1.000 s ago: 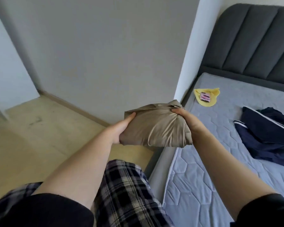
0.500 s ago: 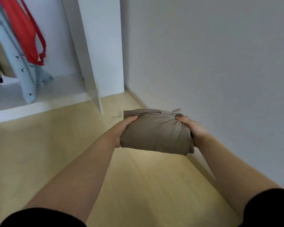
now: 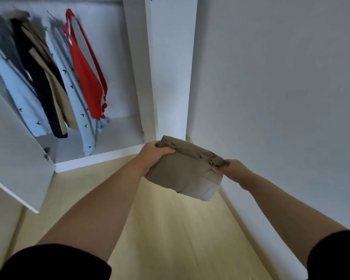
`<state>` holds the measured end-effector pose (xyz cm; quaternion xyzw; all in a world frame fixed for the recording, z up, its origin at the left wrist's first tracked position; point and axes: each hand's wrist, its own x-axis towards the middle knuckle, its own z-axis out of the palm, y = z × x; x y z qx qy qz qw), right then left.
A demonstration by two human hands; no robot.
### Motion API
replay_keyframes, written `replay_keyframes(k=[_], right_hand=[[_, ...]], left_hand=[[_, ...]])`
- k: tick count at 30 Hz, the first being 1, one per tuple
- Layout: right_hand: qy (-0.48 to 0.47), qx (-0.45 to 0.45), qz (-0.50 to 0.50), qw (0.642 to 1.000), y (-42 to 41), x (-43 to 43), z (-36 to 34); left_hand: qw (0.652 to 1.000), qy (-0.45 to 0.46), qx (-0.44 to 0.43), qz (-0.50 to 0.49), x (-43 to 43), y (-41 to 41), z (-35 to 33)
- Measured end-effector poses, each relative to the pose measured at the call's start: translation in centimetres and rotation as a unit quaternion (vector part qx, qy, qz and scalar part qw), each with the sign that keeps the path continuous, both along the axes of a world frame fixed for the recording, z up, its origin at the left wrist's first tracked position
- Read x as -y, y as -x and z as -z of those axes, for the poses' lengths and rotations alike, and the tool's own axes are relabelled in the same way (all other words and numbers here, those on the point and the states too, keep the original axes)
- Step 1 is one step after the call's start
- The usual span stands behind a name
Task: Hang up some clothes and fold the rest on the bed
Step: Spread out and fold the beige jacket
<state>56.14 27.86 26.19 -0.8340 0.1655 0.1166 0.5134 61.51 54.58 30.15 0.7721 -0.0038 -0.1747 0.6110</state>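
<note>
A folded tan garment [image 3: 187, 170] hangs in the air in front of me, held at both ends. My left hand [image 3: 153, 155] grips its left end, thumb on top. My right hand [image 3: 233, 168] pinches its right end near the wall. Behind it stands an open white wardrobe [image 3: 137, 77] with several clothes on hangers: a red top [image 3: 85, 77], light blue patterned shirts [image 3: 77, 102], a dark garment and a beige one. The bed is out of view.
The wardrobe's white door [image 3: 14, 158] stands open at the left, its edge jutting over the light wood floor [image 3: 170, 239]. A plain white wall [image 3: 281, 98] with a skirting board runs along the right. The wardrobe's bottom shelf [image 3: 117, 136] shows under the hanging clothes.
The view has turned from the bed to the wardrobe, which is now closer. Both hands have kept hold of the folded tan garment and carried it along.
</note>
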Motion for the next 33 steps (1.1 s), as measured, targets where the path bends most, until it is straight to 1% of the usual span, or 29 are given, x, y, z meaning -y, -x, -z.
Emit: replay_keyframes(k=[2,3,5,7,9,11,13,14,18,23,25,29,33], right_hand=[[0.107,-0.004,-0.046,0.993,-2.1,-3.0,-7.0],[0.136,0.002,-0.066,0.989,-2.8,-4.6,-10.4],[0.132,0.043,-0.121,0.983,-4.3,-7.8,-16.8],[0.092,0.091,-0.196,0.972,-5.4,-11.2,-22.7],[0.088,0.128,-0.277,0.948,-6.4,-14.8,-27.5],[0.117,0.166,-0.346,0.916,-7.8,-18.1,-30.6],[0.133,0.183,-0.390,0.892,-9.9,-20.6,-32.1],[0.128,0.177,-0.406,0.887,-11.2,-21.5,-32.5],[0.110,0.101,-0.446,0.882,-16.8,-23.5,-32.5],[0.133,0.059,-0.514,0.846,-26.2,-27.3,-33.0],[0.160,0.082,-0.517,0.837,-30.8,-29.4,-34.6],[0.223,0.159,-0.490,0.828,-40.9,-34.0,-38.5],[0.272,0.215,-0.477,0.807,-49.9,-39.4,-41.2]], left_hand=[[0.998,-0.041,0.056,-0.005,-2.2,-1.2,-7.4],[0.995,-0.065,0.082,-0.004,-3.4,-1.7,-10.7],[0.986,-0.108,0.126,0.004,-5.6,-2.7,-16.9],[0.975,-0.151,0.163,0.015,-7.9,-3.6,-21.8],[0.961,-0.191,0.196,0.028,-10.0,-4.3,-25.8],[0.950,-0.216,0.221,0.041,-11.9,-5.1,-28.6],[0.947,-0.218,0.233,0.044,-13.9,-6.2,-30.4],[0.947,-0.216,0.235,0.040,-14.9,-6.7,-31.1],[0.951,-0.200,0.235,0.006,-19.2,-10.0,-32.3],[0.957,-0.192,0.216,-0.036,-24.8,-17.3,-32.7],[0.960,-0.177,0.209,-0.063,-26.9,-20.9,-33.4],[0.962,-0.133,0.201,-0.129,-31.9,-28.7,-35.6],[0.958,-0.082,0.207,-0.182,-36.7,-36.2,-36.8]])
